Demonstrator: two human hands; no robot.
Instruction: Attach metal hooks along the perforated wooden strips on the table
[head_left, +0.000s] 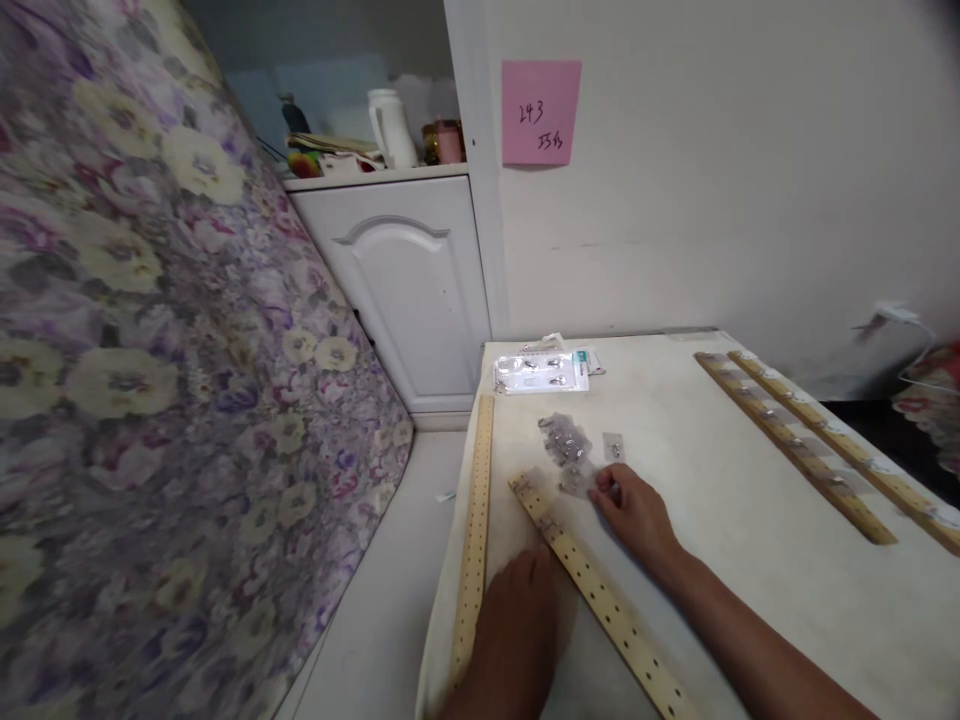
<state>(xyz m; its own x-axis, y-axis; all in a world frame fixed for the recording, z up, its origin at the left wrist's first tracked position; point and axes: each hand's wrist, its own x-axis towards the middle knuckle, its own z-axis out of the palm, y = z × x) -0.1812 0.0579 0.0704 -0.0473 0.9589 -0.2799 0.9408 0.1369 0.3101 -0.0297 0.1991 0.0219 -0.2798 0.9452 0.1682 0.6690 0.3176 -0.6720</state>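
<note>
On a pale, matte tabletop [675, 410], a perforated wooden strip [600, 598] lies between the two hands. It is flat, narrow, straight-edged and light yellow-brown, with small dark round holes along its length. Two clear packets, each with a small shiny piece, lie across its far part. Its long axis runs obliquely: the far end points forward and to the left, and the near end runs toward the lower right, out of view.

The right hand [637, 510], beside the strip, has thumb and forefinger closed on the edge of a clear plastic packet [574, 480], thin and glossy, at the border of a heap of similar packets [564, 438]. One single square packet [613, 447] lies just apart from the heap. The left hand [521, 612], blurred, is at the strip's left edge, fingers bunched; whether it grips the wood cannot be told.

Left of this hand, a second wooden strip [477, 490] lies nearly straight away from the viewer, likewise perforated. At the far edge rest flat, shiny plastic packages [540, 372]. Well to the right, two further strips [787, 432] bearing clear packets lie side by side, roughly parallel.
</note>
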